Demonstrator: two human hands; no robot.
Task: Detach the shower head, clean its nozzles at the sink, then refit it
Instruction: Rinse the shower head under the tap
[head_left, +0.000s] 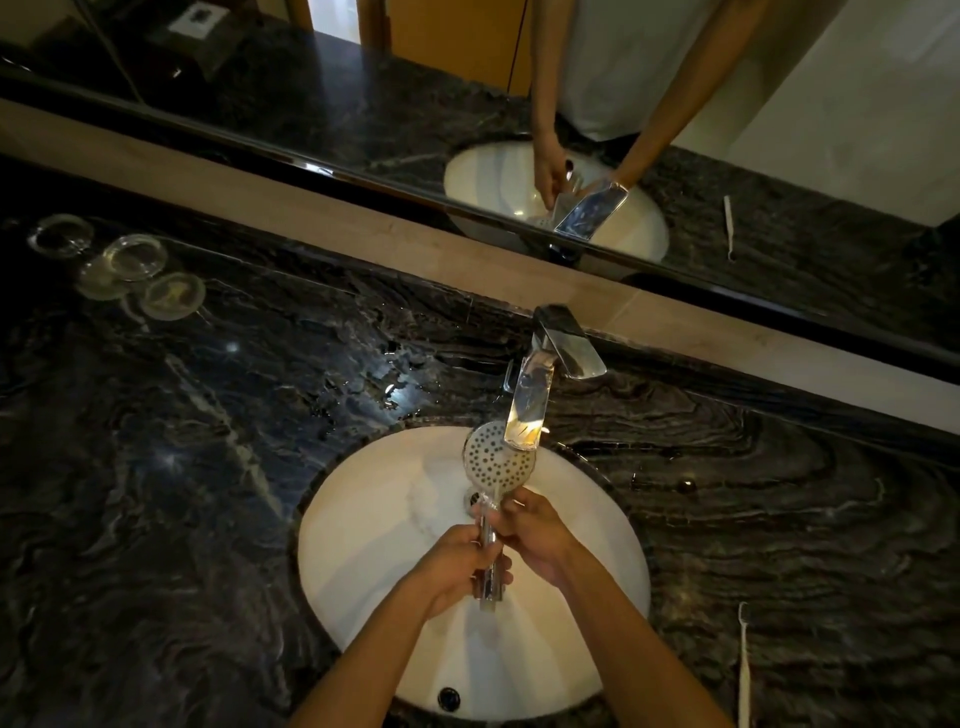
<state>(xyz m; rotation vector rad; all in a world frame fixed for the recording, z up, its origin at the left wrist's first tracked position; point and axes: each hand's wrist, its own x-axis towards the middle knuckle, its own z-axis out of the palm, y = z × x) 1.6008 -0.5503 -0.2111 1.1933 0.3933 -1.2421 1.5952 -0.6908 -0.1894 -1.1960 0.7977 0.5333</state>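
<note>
A chrome shower head (493, 462) is held over the white oval sink (363, 545), its round nozzle face turned up just under the spout of the chrome faucet (530, 405). My left hand (457, 561) grips the lower part of the handle. My right hand (535, 530) holds the handle higher up, close below the head. The end of the handle sticks out below my left hand. I cannot tell whether water is running.
Dark veined marble countertop (208, 493) surrounds the sink, wet behind the basin. Several clear glass lids or coasters (135, 265) lie at the far left. A thin pale stick (744, 670) lies at the right. A mirror (467, 78) runs along the back.
</note>
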